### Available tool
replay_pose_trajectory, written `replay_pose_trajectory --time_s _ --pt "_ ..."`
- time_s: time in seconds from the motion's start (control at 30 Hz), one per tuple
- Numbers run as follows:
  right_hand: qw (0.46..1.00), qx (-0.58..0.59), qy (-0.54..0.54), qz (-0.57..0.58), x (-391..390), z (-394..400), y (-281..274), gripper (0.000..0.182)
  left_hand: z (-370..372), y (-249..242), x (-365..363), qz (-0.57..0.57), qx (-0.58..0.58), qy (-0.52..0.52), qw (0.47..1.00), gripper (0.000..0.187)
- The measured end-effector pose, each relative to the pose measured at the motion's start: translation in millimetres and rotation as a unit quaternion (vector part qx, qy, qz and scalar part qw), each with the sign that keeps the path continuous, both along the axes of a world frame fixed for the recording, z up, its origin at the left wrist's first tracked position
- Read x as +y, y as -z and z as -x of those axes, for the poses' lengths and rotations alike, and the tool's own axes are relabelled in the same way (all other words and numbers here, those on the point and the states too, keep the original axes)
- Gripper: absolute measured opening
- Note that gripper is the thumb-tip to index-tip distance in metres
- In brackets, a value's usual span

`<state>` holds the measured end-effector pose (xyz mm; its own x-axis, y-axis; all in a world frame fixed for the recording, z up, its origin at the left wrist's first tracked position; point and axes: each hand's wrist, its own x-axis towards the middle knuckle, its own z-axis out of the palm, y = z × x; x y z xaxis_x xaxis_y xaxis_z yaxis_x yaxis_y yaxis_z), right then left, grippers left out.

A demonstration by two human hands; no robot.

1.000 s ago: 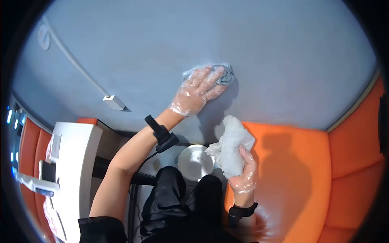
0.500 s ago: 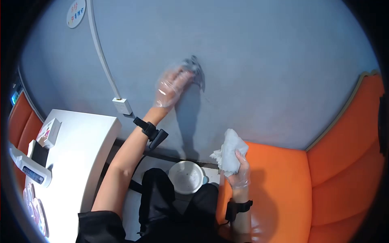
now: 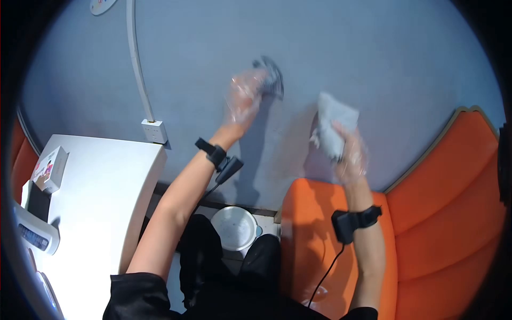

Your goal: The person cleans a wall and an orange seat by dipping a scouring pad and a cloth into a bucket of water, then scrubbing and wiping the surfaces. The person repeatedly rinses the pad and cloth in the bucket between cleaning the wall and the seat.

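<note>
In a clear plastic glove, my left hand (image 3: 245,96) is closed on a dark striped cloth (image 3: 273,80) at the grey-blue wall (image 3: 202,48). The cloth's lower edge fans out to the right of my fingers. My right hand (image 3: 352,152), also gloved in clear plastic, grips a folded white cloth (image 3: 337,117) with the thumb on its face. That cloth is raised in front of the wall, above the orange seat, lower and to the right of the striped one. Both hands are a little blurred.
A white table (image 3: 101,181) at left carries a small box (image 3: 52,169) and a white bottle (image 3: 37,234). An orange bench seat (image 3: 304,229) with a padded back (image 3: 442,213) is at right. Below, a white bucket (image 3: 233,228) stands between my knees. A wall socket (image 3: 154,131) ends a white cable duct.
My right hand has risen from the seat's edge toward the wall with the white cloth. My left hand and the striped cloth appear slightly higher and further right; the view has shifted too.
</note>
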<state>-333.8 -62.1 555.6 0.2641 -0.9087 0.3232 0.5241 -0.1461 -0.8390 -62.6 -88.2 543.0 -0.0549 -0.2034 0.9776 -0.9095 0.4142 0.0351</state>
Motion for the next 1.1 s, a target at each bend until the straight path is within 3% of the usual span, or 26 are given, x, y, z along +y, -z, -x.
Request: replay_pose_trajectory --time_s 0.03,0.1,0.17,0.2,0.27,0.3,0.33,0.37,0.4,0.43,0.5,0.57,0.67,0.7,0.77,0.8,0.87,0.9,0.93,1.0,1.1 --pt "0.997 0.019 0.050 0.052 -2 -2 -21 0.044 11 -29 11 0.015 0.082 0.007 0.996 0.053" --pt "0.974 0.110 0.154 0.126 -23 -9 -56 0.051 13 -35 5 0.005 0.126 -0.001 0.992 0.060" --pt "0.906 0.170 0.238 0.306 -50 -21 -76 0.056 10 -14 -1 -0.006 -0.010 -0.035 0.999 0.056" --pt "0.907 0.171 0.231 0.308 -59 -33 -84 0.056 12 2 3 -0.059 -0.054 -0.033 0.996 0.049" --pt "0.731 0.330 0.445 0.399 -69 -54 -89 0.060 8 56 -5 -0.046 -0.191 -0.059 0.979 0.043" --pt "0.732 0.329 0.441 0.401 -69 -60 -84 0.060 7 77 0 -0.124 -0.186 -0.052 0.973 0.040" --pt "0.682 0.379 0.461 0.422 -68 -63 -76 0.063 8 91 8 -0.200 -0.180 -0.042 0.962 0.038" --pt "0.627 0.429 0.477 0.441 -66 -63 -67 0.066 7 99 18 -0.201 -0.177 -0.041 0.963 0.038" --pt "0.594 0.469 0.474 0.450 -64 -63 -60 0.068 1 107 29 -0.199 -0.066 -0.010 0.978 0.038" --pt "0.590 0.472 0.472 0.455 -62 -61 -54 0.068 -6 111 37 -0.193 0.044 0.021 0.980 0.037" --pt "0.583 0.479 0.445 0.482 -64 -58 -52 0.070 -29 113 37 -0.125 0.102 -0.063 0.985 0.038" --pt "0.581 0.479 0.453 0.477 -60 -58 -53 0.071 -44 90 42 -0.034 0.246 -0.100 0.964 0.044" --pt "0.588 0.466 0.459 0.476 -60 -60 -46 0.072 -45 58 33 0.036 0.274 -0.105 0.955 0.048" --pt "0.588 0.451 0.463 0.487 -61 -61 -45 0.072 -37 57 30 -0.010 0.257 -0.101 0.961 0.052" --pt "0.582 0.454 0.462 0.492 -61 -61 -43 0.073 -13 64 27 -0.040 0.124 -0.138 0.982 0.043" --pt "0.575 0.457 0.462 0.497 -61 -61 -42 0.073 -7 76 14 -0.007 0.042 -0.166 0.985 0.038" --pt "0.563 0.474 0.447 0.509 -64 -63 -30 0.074 3 101 13 -0.116 -0.050 -0.068 0.990 0.039" --pt "0.547 0.488 0.437 0.522 -67 -65 -24 0.075 8 104 15 -0.218 -0.095 -0.066 0.969 0.033" --pt "0.553 0.489 0.426 0.522 -70 -65 -18 0.075 7 105 17 -0.227 -0.090 -0.072 0.967 0.033" --pt "0.513 0.506 0.385 0.576 -72 -66 -4 0.076 -3 104 16 -0.272 -0.142 -0.069 0.949 0.030" --pt "0.543 0.482 0.356 0.588 -78 -67 16 0.074 -26 85 34 -0.101 -0.009 -0.108 0.989 0.037"
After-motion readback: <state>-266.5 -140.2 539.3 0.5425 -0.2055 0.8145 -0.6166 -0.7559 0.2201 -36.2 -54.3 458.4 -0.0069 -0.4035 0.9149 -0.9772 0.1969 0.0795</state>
